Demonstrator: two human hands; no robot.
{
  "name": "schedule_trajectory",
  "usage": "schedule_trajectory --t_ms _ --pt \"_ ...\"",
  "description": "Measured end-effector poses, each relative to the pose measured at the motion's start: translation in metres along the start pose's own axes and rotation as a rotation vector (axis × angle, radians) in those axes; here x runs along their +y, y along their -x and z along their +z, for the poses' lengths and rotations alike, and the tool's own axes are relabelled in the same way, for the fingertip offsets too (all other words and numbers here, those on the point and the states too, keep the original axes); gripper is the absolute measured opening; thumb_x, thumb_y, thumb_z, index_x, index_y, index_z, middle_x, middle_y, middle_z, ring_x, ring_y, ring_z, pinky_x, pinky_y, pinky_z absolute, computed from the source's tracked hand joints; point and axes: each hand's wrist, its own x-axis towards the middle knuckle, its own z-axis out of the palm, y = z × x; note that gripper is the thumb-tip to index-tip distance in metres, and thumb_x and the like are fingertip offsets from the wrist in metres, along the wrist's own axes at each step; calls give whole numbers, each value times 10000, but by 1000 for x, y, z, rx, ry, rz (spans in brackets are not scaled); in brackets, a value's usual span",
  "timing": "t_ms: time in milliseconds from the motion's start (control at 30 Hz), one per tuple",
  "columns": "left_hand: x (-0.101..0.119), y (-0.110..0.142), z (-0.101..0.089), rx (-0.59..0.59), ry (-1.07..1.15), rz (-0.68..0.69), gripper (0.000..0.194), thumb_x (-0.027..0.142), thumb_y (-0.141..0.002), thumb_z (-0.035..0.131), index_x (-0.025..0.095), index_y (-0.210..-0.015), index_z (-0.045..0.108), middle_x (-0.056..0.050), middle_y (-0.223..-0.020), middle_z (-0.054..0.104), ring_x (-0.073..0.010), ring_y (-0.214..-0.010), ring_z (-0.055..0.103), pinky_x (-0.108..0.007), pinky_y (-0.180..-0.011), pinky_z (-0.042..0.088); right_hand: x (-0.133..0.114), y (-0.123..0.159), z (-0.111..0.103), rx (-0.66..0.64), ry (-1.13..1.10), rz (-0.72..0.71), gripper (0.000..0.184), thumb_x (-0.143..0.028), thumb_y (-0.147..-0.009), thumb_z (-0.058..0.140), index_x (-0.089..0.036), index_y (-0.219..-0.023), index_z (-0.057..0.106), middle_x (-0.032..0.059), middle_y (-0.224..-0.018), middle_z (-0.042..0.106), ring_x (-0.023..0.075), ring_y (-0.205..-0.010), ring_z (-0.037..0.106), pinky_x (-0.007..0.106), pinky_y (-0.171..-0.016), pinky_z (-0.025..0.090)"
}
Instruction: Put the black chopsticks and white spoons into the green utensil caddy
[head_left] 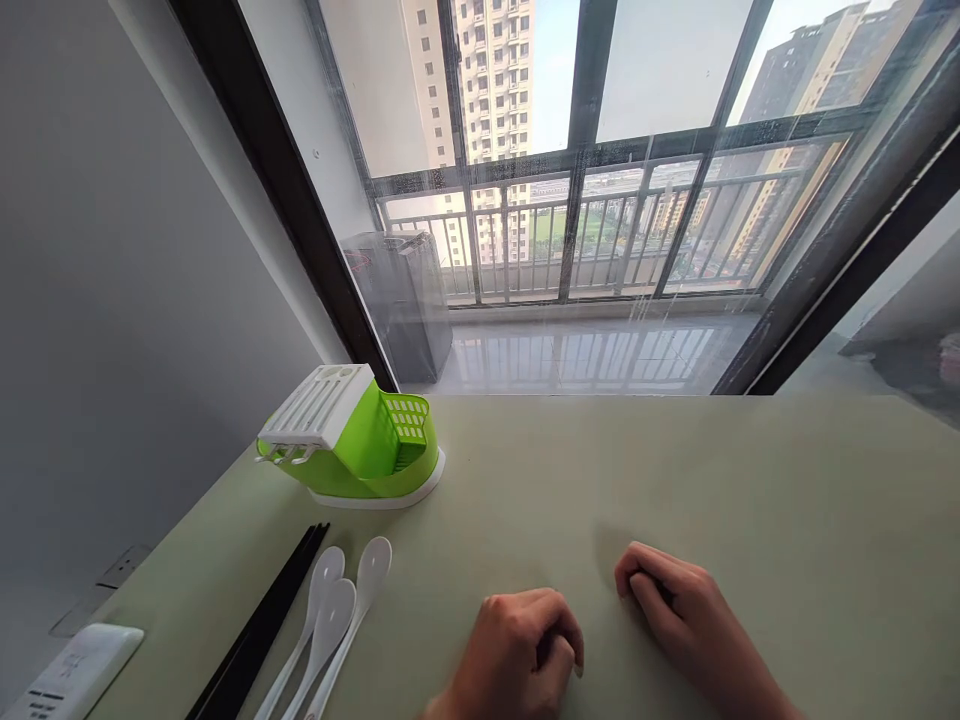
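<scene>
My left hand (521, 650) rests on the table with its fingers curled in, and nothing shows in it. To its right lies my right hand (671, 610), also loosely closed with nothing visible inside; the two hands are apart. Left of my left hand are three white spoons (330, 620), bowls pointing away from me. Beside them several black chopsticks (262, 620) lie in a bundle. Farther back stands a green and white utensil holder (367, 450) with a slotted white top and an open basket end. Neither hand touches any of these.
The pale green table (600, 450) reaches back to a glass door. A white power strip (86, 670) lies at the near left edge, by a wall socket (124, 567). Beyond the glass are a grey cabinet-like box (405, 300) and a balcony railing (547, 240).
</scene>
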Motion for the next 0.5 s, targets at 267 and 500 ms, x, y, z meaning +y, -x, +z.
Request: schedule_trajectory --t_ms 267,500 --pt "-1 -2 2 7 -52 35 218 5 -733 536 197 -688 630 47 -637 616 -93 -546 466 -218 -558 335 0 -1 1 0 -4 3 278 -271 -959 403 -246 -723 548 -43 -640 529 147 -580 490 264 -591 377" --pt "-2 24 -10 -26 -148 214 267 -6 -643 532 217 -738 642 47 -685 660 -82 -529 521 -186 -518 365 1 -1 0 12 27 -10 285 -287 -958 401 -246 -722 556 -44 -631 525 147 -568 490 263 -586 379"
